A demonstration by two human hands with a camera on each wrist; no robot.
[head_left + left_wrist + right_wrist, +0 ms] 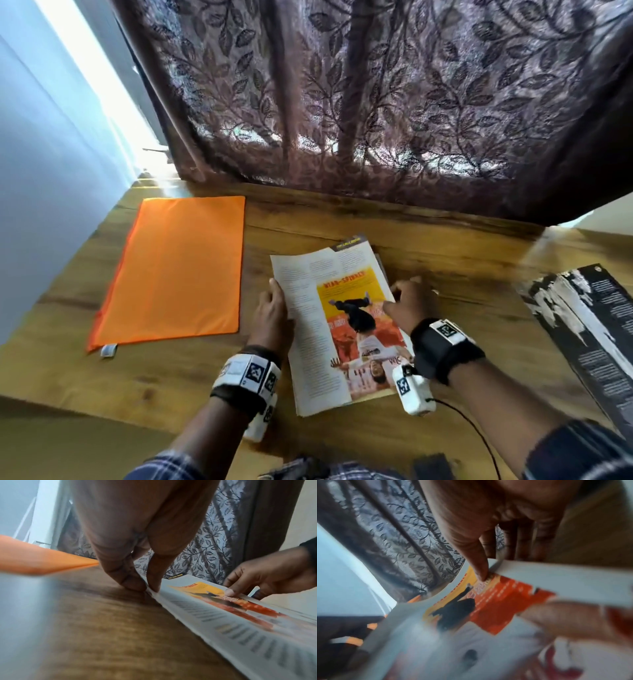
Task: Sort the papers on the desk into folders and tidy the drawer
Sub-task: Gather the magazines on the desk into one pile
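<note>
A stack of printed magazine pages lies on the wooden desk, the top page showing text columns and a yellow and orange picture. My left hand pinches the stack's left edge between thumb and fingers. My right hand pinches the right edge, thumb on top and fingers beneath; the same hand shows in the left wrist view. An orange zip folder lies flat to the left of the pages.
A black and white printed sheet lies at the desk's right edge. A brown leaf-patterned curtain hangs behind the desk. A thin black cable trails from my right wrist over the desk's front.
</note>
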